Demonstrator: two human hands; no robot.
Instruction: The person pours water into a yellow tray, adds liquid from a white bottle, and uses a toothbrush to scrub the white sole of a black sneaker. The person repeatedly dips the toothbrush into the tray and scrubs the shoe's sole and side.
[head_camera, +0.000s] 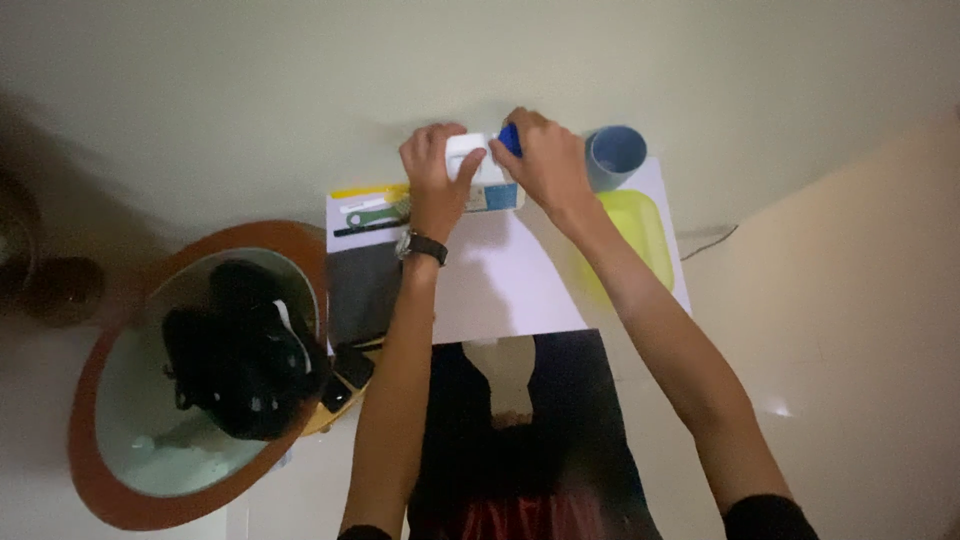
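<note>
My left hand (432, 170) grips a white carton-like box (470, 158) at the far edge of a white sheet (500, 280). My right hand (548, 160) is closed on the blue cap (511, 138) at the box's right end. A dark watch (424, 246) sits on my left wrist. Both arms reach forward over the sheet. Much of the box is hidden by my fingers.
A grey-blue cup (616, 155) stands just right of my right hand. A yellow tray (640, 235) lies under my right forearm. Green scissors and a ruler (368, 214) lie at the sheet's left. A round orange-rimmed mirror (190, 370) and a dark pad (362, 290) are further left.
</note>
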